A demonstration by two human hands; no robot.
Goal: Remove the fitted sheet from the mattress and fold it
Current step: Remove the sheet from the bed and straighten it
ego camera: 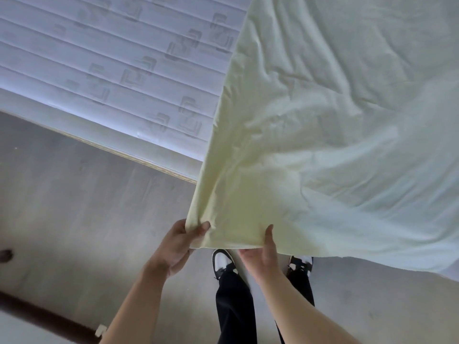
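Already off the near part of the mattress [104, 70], the sheet [323, 135] hangs between bed and person. Left hand [177, 244] pinches its corner; right hand [263, 252] grips the same edge. Folding probably starts next, which calls for finding the other corners.

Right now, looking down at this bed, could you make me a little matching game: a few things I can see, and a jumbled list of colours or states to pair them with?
Things:
1. sheet
2. mattress
3. shoes
4. left hand

Descriptions:
A. black and white, on the floor
B. pale yellow, wrinkled, lifted at its edge
C. pinching a cloth corner
D. white, quilted, partly uncovered

Pairs: 1-B, 2-D, 3-A, 4-C
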